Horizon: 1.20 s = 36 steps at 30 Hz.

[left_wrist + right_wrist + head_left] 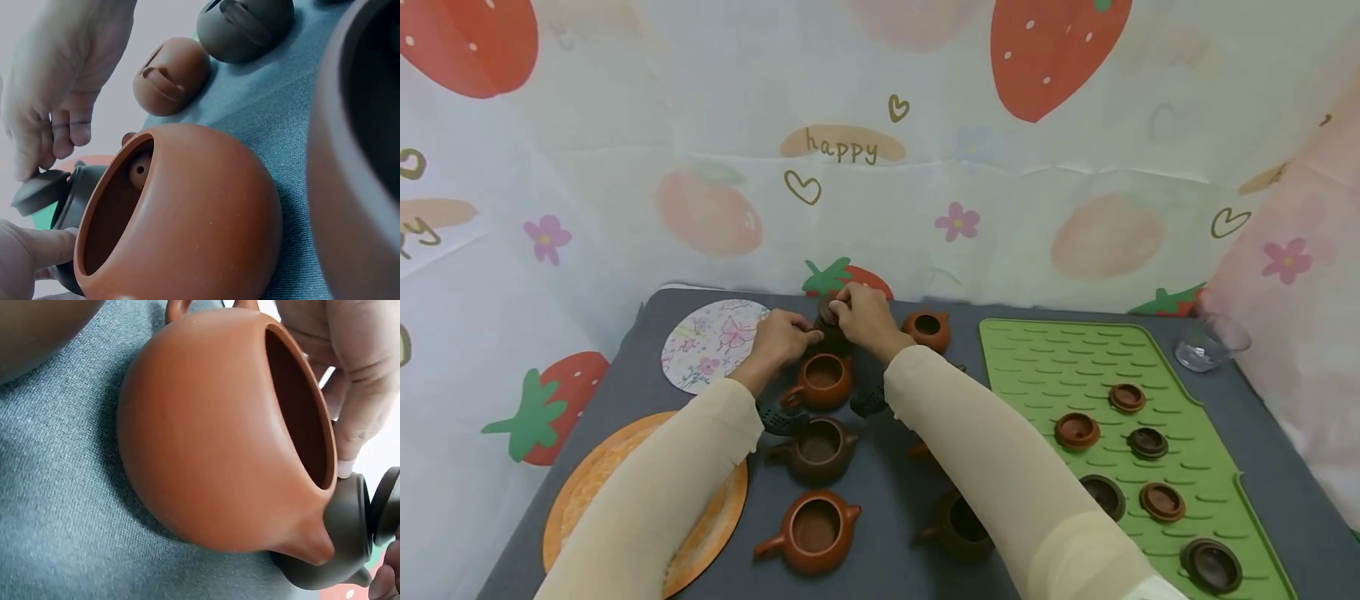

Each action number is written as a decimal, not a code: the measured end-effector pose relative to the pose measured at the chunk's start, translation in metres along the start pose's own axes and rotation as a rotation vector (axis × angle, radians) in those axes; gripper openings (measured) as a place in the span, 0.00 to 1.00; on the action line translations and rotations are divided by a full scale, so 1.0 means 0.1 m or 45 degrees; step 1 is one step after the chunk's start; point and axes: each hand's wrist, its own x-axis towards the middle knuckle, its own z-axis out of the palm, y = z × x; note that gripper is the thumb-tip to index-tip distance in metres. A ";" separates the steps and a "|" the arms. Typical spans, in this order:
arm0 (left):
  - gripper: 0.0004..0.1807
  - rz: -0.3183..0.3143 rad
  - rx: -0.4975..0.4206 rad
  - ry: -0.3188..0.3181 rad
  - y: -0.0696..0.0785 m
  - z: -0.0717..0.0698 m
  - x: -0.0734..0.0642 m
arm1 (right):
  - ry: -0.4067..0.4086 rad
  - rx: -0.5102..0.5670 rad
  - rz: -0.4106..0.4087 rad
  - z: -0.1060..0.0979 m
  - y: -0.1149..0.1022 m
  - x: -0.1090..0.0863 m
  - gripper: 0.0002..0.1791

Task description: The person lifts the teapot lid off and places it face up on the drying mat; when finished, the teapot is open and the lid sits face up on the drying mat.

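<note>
At the far end of the left column of teapots, a dark teapot (pixel 334 550) is steadied by my left hand (pixel 782 337), whose thumb and fingers close on its near side; its handle is hidden. My right hand (pixel 868 317) pinches a small dark lid (pixel 40 190) by its top. That lid is tilted over the mouth of the dark teapot, with its lower edge at or very near the rim. Just nearer stands a lidless reddish teapot (pixel 206 212), then a dark brown teapot (pixel 816 479) and another reddish teapot (pixel 816 567), both without lids.
Beyond my right forearm stand more lidless teapots, including a small orange one (pixel 936 340), partly covered by the sleeve. Several loose lids lie on a green mat (pixel 1045 358). A glass (pixel 1198 354) is at the far right; a floral disc (pixel 700 354) and round wooden-looking board (pixel 580 500) lie left.
</note>
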 end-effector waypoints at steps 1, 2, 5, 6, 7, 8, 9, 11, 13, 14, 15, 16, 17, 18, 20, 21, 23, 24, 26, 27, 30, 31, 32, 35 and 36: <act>0.13 -0.001 -0.003 -0.005 0.00 0.00 0.00 | 0.011 0.012 -0.002 -0.01 0.01 0.00 0.11; 0.13 0.000 -0.001 -0.005 0.00 0.00 0.00 | 0.024 0.027 -0.007 -0.02 0.02 0.00 0.11; 0.13 -0.007 -0.005 -0.014 0.01 0.00 0.00 | 0.048 0.120 0.003 -0.05 0.04 0.00 0.10; 0.13 -0.009 -0.008 -0.018 0.01 0.00 0.00 | 0.052 0.160 0.019 -0.06 0.04 0.00 0.10; 0.13 -0.011 -0.009 -0.021 0.01 0.00 0.00 | 0.052 0.210 0.041 -0.07 0.04 0.00 0.10; 0.13 -0.014 -0.013 -0.024 0.01 0.00 0.00 | 0.049 0.273 0.069 -0.08 0.03 -0.01 0.09; 0.13 -0.018 -0.019 -0.029 0.02 0.00 0.00 | 0.041 0.342 0.102 -0.09 0.03 -0.01 0.08; 0.13 -0.024 -0.034 -0.034 0.02 0.00 0.00 | 0.027 0.502 0.175 -0.10 0.02 -0.02 0.07; 0.13 -0.029 -0.042 -0.035 0.02 0.00 0.00 | 0.008 0.690 0.235 -0.12 0.01 -0.03 0.06; 0.13 -0.029 -0.046 -0.034 0.02 0.00 0.00 | 0.004 0.786 0.260 -0.12 0.01 -0.03 0.06; 0.13 -0.028 -0.048 -0.031 0.01 0.00 0.00 | -0.003 0.888 0.285 -0.12 0.01 -0.04 0.06; 0.13 -0.028 -0.049 -0.028 0.01 0.00 0.00 | -0.008 0.987 0.304 -0.13 0.01 -0.04 0.07; 0.13 -0.029 -0.050 -0.027 0.01 0.00 0.00 | -0.015 1.071 0.315 -0.13 0.02 -0.04 0.10; 0.13 -0.032 -0.051 -0.024 0.01 0.00 0.00 | -0.024 1.150 0.329 -0.13 0.02 -0.05 0.13; 0.13 -0.035 -0.054 -0.023 0.01 0.00 0.00 | -0.048 1.268 0.348 -0.14 0.04 -0.06 0.21; 0.13 -0.037 -0.055 -0.024 0.00 0.00 0.00 | -0.064 1.321 0.358 -0.15 0.05 -0.07 0.23; 0.14 -0.038 -0.050 -0.021 0.00 0.00 0.01 | -0.097 1.393 0.366 -0.17 0.07 -0.08 0.26; 0.13 -0.039 -0.048 -0.019 0.00 0.01 0.01 | -0.115 1.435 0.372 -0.17 0.07 -0.09 0.25; 0.14 -0.043 -0.040 -0.012 0.00 0.01 0.01 | -0.143 1.526 0.378 -0.19 0.08 -0.11 0.23; 0.14 -0.044 -0.039 -0.012 0.00 0.01 0.01 | -0.148 1.575 0.388 -0.20 0.07 -0.12 0.22; 0.14 -0.048 -0.040 -0.012 0.00 0.01 0.01 | -0.147 1.687 0.393 -0.24 0.05 -0.15 0.17; 0.14 -0.048 -0.042 -0.014 0.01 0.01 0.01 | -0.146 1.704 0.387 -0.25 0.04 -0.16 0.15; 0.14 -0.048 -0.044 -0.015 0.01 0.01 0.01 | -0.145 1.703 0.377 -0.27 0.03 -0.17 0.13; 0.14 -0.049 -0.043 -0.013 0.01 0.00 0.00 | -0.160 1.647 0.325 -0.34 0.00 -0.19 0.09; 0.14 -0.049 -0.042 -0.009 0.01 -0.01 0.00 | -0.166 1.623 0.308 -0.36 -0.01 -0.20 0.09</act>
